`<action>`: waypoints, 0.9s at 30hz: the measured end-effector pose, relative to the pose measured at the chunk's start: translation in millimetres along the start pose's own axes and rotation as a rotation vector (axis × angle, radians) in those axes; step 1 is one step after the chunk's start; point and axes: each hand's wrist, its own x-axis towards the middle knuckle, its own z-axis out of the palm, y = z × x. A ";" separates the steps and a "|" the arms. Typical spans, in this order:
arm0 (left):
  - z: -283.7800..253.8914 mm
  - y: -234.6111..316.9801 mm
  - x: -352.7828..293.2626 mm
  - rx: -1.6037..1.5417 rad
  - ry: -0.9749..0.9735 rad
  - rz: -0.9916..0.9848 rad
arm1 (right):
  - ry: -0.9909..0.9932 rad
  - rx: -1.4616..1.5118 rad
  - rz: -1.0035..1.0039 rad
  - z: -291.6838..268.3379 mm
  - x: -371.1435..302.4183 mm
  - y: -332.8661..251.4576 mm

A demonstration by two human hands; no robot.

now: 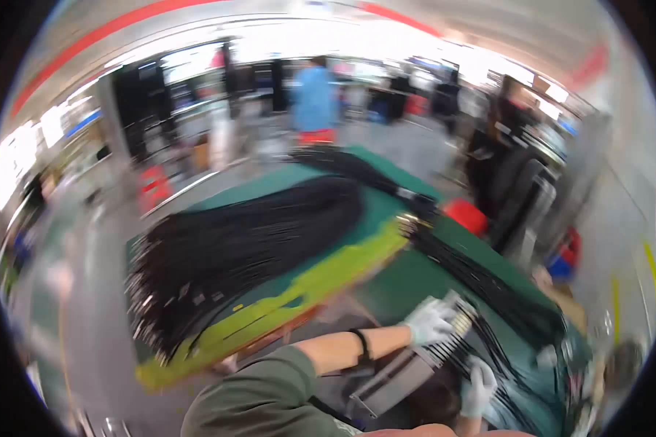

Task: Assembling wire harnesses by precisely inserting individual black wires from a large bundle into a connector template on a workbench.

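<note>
Olive-green fabric sleeve (244, 397) nearest in the head view, the long grey metal-looking fixture (395, 382), slanting up rightward, is overlapped at its far end by the white-gloved left hand (431, 320), nearer than the white-gloved right hand (479, 386); whether the 2 grips are clamped cannot be told.

On the table (402, 282), the large cable bundle (255, 233) lies left, behind the strip (335, 266); another bundle (488, 284) lies right. Nearer, the left hand (430, 322) is at the metal piece's (393, 386) far end, the right hand (479, 386) right of it.
</note>
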 end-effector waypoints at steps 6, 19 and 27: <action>48.4 -45.1 104.0 0.038 -0.041 -0.142 | -0.083 0.111 0.107 -98.5 81.1 6.0; 159.4 39.2 121.1 0.218 -0.112 0.189 | 0.468 0.419 0.083 -293.3 -266.9 34.9; 167.2 223.2 118.0 0.112 -0.238 0.106 | 0.560 0.530 0.097 -350.6 -359.5 58.6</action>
